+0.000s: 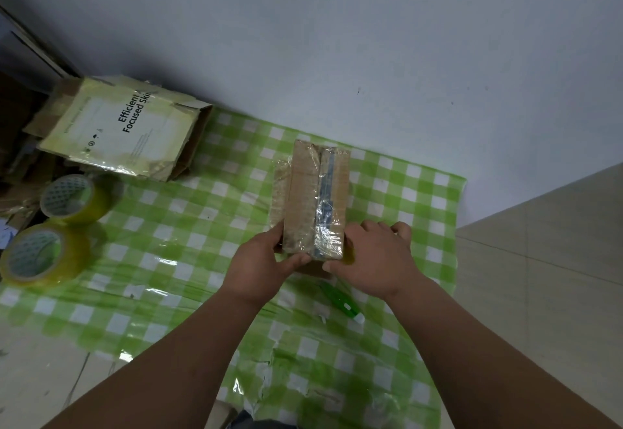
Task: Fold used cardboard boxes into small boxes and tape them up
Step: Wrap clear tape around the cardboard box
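A small brown cardboard box wrapped in shiny clear tape point(312, 199) lay on the green and white checked plastic cloth point(188, 226) that covered the surface. The left hand point(261, 267) held the near left corner, with its thumb curled onto the near end and its fingers tucked out of sight behind the side. The right hand point(374, 260) held the near right corner, thumb on the near end and fingers bent round the side. Both hands were gripping the box.

The box looked light and likely empty. Its walls seemed stiff, but used cardboard could dent if squeezed hard. The tape made it slick, so hands might slip on it. Holding it by the two long sides or at the corners, where the card is strongest, seemed best.

Two rolls of yellowish clear tape point(50, 226) sat well apart at the left. A bigger flattened cardboard box with pale green print point(124, 128) lay behind them. A green cutter point(340, 300) lay near the right wrist.
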Tool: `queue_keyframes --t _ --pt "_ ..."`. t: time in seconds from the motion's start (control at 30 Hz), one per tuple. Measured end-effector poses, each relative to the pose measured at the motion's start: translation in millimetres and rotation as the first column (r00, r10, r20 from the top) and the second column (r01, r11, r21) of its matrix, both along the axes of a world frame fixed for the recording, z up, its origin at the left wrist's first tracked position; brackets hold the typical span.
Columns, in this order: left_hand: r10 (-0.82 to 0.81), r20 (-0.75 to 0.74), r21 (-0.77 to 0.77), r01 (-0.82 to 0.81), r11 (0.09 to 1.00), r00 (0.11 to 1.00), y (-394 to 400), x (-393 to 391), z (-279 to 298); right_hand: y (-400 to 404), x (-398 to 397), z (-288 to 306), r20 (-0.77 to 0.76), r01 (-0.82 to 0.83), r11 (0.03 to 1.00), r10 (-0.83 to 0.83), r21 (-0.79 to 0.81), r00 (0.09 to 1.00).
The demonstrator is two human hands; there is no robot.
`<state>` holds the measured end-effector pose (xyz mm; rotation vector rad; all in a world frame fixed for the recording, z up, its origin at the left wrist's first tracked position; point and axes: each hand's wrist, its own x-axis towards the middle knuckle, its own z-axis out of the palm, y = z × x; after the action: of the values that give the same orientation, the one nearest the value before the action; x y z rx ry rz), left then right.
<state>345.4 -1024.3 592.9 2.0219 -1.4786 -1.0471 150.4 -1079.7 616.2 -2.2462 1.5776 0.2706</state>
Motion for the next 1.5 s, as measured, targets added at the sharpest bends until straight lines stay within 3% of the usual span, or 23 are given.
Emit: queue_keyframes --t 0.13,0.33,0.47,0.63,0.7,0.77,0.87,1.2,1.4,1.5 --pt "-0.121 0.116 -0.01 0.123 0.992 0.986 -2.0 3.4 2.6 4.3 1.1 -0.3 0.008 0.018 1.0 -0.018 -0.016 1.0" --pt "-0.202 0.171 0.046 0.197 0.979 0.964 -3.3 9.4 -2.8 3.5 -0.5 2.1 -0.007 0.026 0.998 -0.026 0.049 1.0" --pt "-0.083 0.124 0.012 0.083 0.997 0.989 -4.2 1.4 3.0 2.6 3.1 0.7 -0.013 0.032 0.999 -0.032 0.041 0.999" --pt "0.059 0.054 0.086 -0.064 0.994 0.997 -2.0 -14.4 8.1 6.2 5.4 1.7 0.008 0.106 0.993 -0.107 0.051 0.994" --pt "0.156 -0.102 0.124 -0.143 0.982 0.982 2.1 -16.7 9.1 5.3 5.0 3.9 0.01 0.109 0.991 -0.11 0.077 0.994" --pt "0.279 -0.298 0.193 -0.229 0.954 0.913 4.7 -17.9 15.1 2.4 4.0 6.8 -0.001 0.093 0.989 -0.093 0.118 0.996" --pt "0.342 -0.403 0.253 -0.256 0.933 0.849 5.4 -17.8 20.9 -0.3 4.0 10.6 -0.015 0.066 0.983 -0.064 0.168 0.998" --pt "0.387 -0.26 0.123 -0.367 0.922 0.885 -2.0 -17.8 24.8 0.3 0.8 22.4 0.088 0.08 0.99 -0.09 0.117 0.992" --pt "0.463 -0.282 -0.024 -0.488 0.872 0.841 -17.8 -10.3 54.4 -2.9 4.8 48.8 0.259 0.114 0.992 -0.126 0.059 0.958" --pt "0.489 -0.364 -0.057 -0.543 0.838 0.793 -26.7 -5.6 73.1 -1.5 11.1 61.3 0.348 0.148 0.988 -0.153 0.04 0.925"
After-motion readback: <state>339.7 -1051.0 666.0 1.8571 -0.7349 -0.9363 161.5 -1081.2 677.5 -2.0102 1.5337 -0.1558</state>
